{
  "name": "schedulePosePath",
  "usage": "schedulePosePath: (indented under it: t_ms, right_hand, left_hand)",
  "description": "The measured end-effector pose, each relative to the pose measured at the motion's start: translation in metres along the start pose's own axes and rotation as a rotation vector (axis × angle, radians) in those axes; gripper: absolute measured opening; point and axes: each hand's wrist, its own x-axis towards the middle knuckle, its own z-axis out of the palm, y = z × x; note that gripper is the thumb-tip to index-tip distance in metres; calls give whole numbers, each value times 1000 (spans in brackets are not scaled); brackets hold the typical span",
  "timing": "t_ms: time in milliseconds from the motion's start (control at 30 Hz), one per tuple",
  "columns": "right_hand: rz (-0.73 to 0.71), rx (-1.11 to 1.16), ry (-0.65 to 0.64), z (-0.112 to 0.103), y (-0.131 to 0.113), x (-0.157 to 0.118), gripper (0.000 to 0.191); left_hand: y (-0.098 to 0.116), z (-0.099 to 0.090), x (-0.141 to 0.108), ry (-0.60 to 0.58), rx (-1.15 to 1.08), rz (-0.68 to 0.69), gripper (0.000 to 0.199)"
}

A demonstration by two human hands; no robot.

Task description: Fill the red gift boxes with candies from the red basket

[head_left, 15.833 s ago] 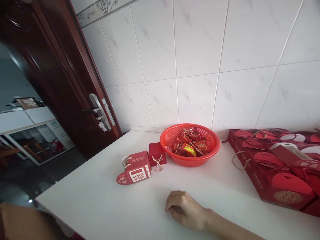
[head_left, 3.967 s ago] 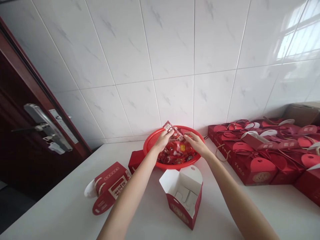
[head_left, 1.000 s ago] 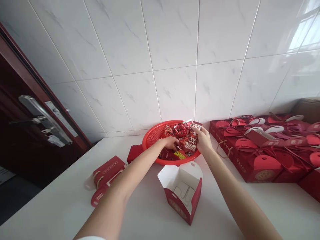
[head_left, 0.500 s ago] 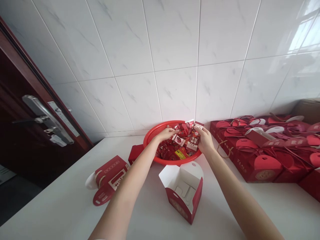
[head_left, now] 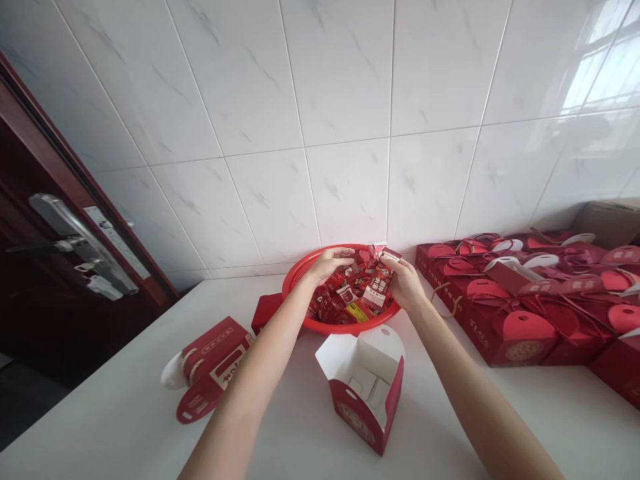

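A red plastic basket [head_left: 295, 283] full of small red wrapped sweets [head_left: 327, 307] stands against the wall. Over its left side, my left hand [head_left: 327, 265] has its fingers stretched out and apart, with nothing visible in them. My right hand [head_left: 406, 283] is at the basket's right rim, closed on several wrapped sweets [head_left: 379, 288]; a red packet with white print hangs lowest among them. In front of the basket stands an open red gift box [head_left: 357, 417] with a white inside. Its flaps are up and no sweets show in it.
Rows of closed red gift boxes [head_left: 523, 347] with cords fill the right side of the table [head_left: 440, 427]. Another red box [head_left: 215, 353] with rope handles lies at the left, and a further red box [head_left: 266, 310] is partly behind my left arm. A dark door [head_left: 45, 280] is at far left.
My left hand has spread its fingers and drawn slightly back to the left. A white-and-red sweet near its fingertips now lies lower in the basket. My right hand keeps its sweets.
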Motion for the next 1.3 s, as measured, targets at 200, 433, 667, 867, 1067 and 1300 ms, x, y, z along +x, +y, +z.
schedulePosePath:
  t_ms: [200,433,667,867,1067,1300]
  right_hand:
    - [7,-23,-76,0,2,1,26]
    - [38,-45,-146,2,0,-3,32]
    - [40,-56,-130,2,-2,-4,26]
    - [41,-49,-115,1,-1,-3,25]
    - [21,-54,-122,3,-1,-4,30]
    - [-52,5,27,-5,3,5,25]
  left_hand:
    - [2,6,-2,8,-39,131,43]
    - [2,10,-3,99,94,268,37]
    - [6,11,-5,184,140,344,27]
    - [7,12,-6,146,64,327,28]
    - [11,15,-11,106,47,263,32]
    - [4,15,-4,38,-75,109,27]
